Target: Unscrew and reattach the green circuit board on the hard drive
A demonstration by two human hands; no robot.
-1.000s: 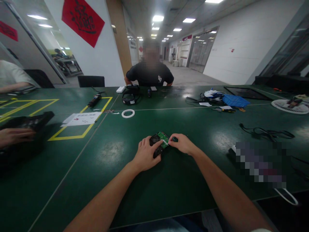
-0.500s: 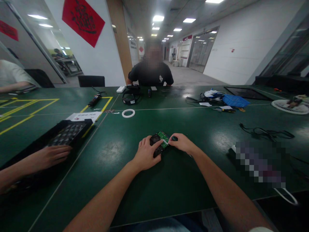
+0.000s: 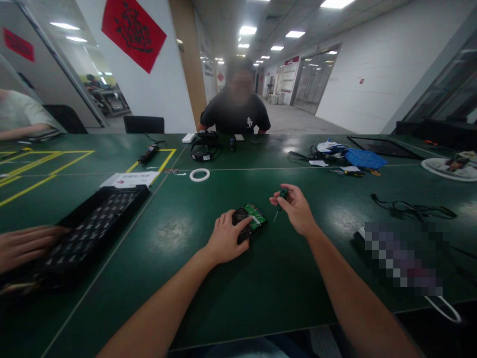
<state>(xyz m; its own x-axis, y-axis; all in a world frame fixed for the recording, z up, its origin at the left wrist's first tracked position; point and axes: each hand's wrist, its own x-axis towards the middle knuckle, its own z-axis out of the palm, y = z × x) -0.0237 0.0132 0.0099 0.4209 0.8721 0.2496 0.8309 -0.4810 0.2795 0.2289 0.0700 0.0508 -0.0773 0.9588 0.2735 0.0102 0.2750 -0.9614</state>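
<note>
A black hard drive with a green circuit board (image 3: 256,217) lies on the green table (image 3: 238,293), in front of me. My left hand (image 3: 228,237) grips its left side, with one finger reaching over its top and the thumb along the near edge. To the right of the drive and raised off it, my right hand (image 3: 294,208) holds a small screwdriver (image 3: 283,193) with a dark green handle. Its thin shaft points down and slightly left, apart from the drive.
At the left, another person's hand (image 3: 32,243) reaches to a black tray (image 3: 95,223). A white ring (image 3: 199,175), a blue basket (image 3: 365,158), cables (image 3: 410,206) and a blurred item (image 3: 402,258) lie around. A person in black (image 3: 234,112) sits opposite.
My right hand has lifted away from the drive, up and to the right, bringing the screwdriver into clear view. My left hand stays on the drive. The other person's hand moved left along the tray.
</note>
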